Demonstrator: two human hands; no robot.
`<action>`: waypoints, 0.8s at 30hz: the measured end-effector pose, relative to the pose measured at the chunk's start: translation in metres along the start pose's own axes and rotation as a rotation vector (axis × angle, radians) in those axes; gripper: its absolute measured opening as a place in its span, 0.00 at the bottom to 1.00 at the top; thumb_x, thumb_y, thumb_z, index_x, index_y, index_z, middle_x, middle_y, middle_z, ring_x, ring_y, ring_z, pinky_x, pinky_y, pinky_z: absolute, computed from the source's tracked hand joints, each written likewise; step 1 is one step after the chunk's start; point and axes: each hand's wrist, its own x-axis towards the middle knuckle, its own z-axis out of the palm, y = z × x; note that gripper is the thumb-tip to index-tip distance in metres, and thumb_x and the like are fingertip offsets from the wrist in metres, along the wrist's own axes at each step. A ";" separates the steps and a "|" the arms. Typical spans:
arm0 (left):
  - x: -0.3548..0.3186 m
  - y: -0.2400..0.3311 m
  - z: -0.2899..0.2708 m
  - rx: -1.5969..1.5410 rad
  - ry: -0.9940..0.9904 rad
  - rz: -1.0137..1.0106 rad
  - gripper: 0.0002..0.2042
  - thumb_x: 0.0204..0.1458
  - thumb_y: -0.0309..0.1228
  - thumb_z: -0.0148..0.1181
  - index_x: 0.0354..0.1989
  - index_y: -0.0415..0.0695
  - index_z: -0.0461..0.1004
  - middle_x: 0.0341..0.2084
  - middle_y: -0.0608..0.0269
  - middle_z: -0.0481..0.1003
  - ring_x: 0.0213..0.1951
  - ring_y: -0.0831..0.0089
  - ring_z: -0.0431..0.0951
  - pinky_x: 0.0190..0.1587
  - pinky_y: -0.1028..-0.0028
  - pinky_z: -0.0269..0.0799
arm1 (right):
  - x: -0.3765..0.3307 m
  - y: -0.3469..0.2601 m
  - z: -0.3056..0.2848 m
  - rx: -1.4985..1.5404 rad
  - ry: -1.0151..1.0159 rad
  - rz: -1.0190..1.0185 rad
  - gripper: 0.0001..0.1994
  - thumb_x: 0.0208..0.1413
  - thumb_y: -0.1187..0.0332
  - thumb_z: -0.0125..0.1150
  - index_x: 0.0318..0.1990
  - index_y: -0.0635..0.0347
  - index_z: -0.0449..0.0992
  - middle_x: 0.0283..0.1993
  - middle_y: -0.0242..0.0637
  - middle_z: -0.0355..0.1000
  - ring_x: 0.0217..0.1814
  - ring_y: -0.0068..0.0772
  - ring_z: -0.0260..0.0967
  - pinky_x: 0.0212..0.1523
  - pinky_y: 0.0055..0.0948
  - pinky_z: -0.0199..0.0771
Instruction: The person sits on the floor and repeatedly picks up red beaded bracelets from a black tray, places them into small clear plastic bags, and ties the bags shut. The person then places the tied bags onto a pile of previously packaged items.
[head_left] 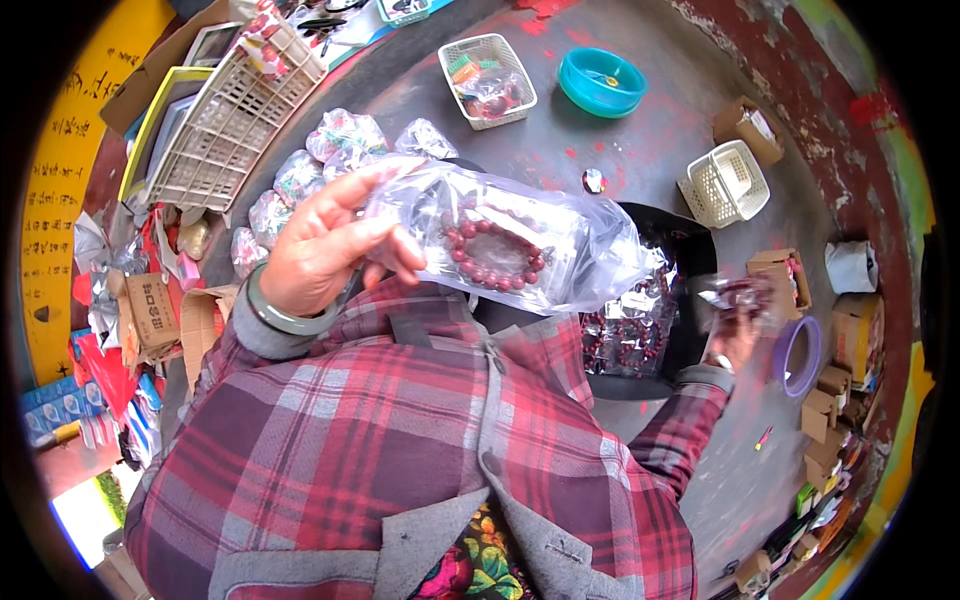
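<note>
My left hand (325, 245) is raised close to the camera and pinches a clear plastic bag (520, 240) that holds a red bead bracelet (497, 255). A pale green bangle (285, 315) sits on that wrist. My right hand (738, 325) is lower at the right and grips a small clear packet (730, 295) with dark red beads inside. Between the hands, a black container (690, 255) holds several bagged red bead bracelets (625, 335). Both sleeves are red plaid.
White baskets (487, 80) (725, 183) and a teal bowl (600, 82) lie on the grey floor beyond. A large white crate (235, 115) and several clear bagged items (340, 145) are at the left. Cardboard boxes (775, 270) and a purple ring-shaped bowl (800, 355) crowd the right.
</note>
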 end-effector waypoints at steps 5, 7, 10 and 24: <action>0.004 -0.009 -0.010 -0.067 -0.177 0.038 0.26 0.54 0.28 0.46 0.61 0.39 0.48 0.29 0.50 0.75 0.28 0.70 0.77 0.23 0.83 0.64 | -0.045 -0.172 0.145 0.527 -0.577 -0.440 0.14 0.56 0.69 0.49 0.50 0.58 0.65 0.50 0.40 0.65 0.50 0.40 0.64 0.54 0.43 0.61; 0.004 -0.010 -0.012 -0.078 -0.236 0.047 0.26 0.55 0.27 0.45 0.62 0.40 0.47 0.31 0.49 0.74 0.30 0.70 0.77 0.25 0.83 0.66 | -0.079 -0.203 0.208 0.711 -0.834 -0.391 0.12 0.52 0.68 0.54 0.46 0.52 0.68 0.44 0.43 0.66 0.48 0.41 0.65 0.56 0.47 0.58; -0.001 -0.013 -0.019 -0.101 -0.270 0.037 0.25 0.56 0.27 0.43 0.62 0.40 0.46 0.33 0.51 0.75 0.32 0.72 0.76 0.27 0.83 0.65 | -0.114 -0.210 0.272 0.549 -1.084 -0.305 0.12 0.49 0.71 0.58 0.42 0.59 0.69 0.42 0.42 0.67 0.47 0.38 0.65 0.52 0.41 0.62; -0.014 -0.025 -0.032 -0.105 -0.277 0.081 0.25 0.55 0.27 0.42 0.62 0.41 0.47 0.32 0.58 0.74 0.34 0.76 0.75 0.29 0.82 0.65 | -0.152 -0.156 0.328 -1.167 -1.294 -0.474 0.15 0.39 0.78 0.52 0.39 0.63 0.67 0.29 0.50 0.69 0.32 0.54 0.67 0.31 0.40 0.67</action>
